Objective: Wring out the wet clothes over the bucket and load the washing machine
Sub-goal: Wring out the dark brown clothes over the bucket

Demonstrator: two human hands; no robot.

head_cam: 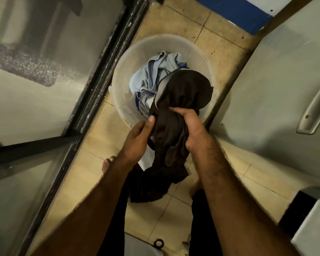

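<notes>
A translucent white bucket (126, 67) stands on the tiled floor below me, with light blue and grey clothes (153, 72) bunched inside. A dark brown garment (181, 93) stretches from over the bucket's near rim down toward my legs. My left hand (137, 139) pinches its left side with thumb and fingers. My right hand (190, 128) grips its bunched middle, fingers curled round the cloth. The garment's lower end hangs loose between my forearms.
A dark-framed glass door (104, 71) runs along the left. A grey appliance with a long handle (314, 111) fills the right side. My bare foot (107, 163) stands on the beige tiles (227, 48). A small dark ring (158, 243) lies near the bottom edge.
</notes>
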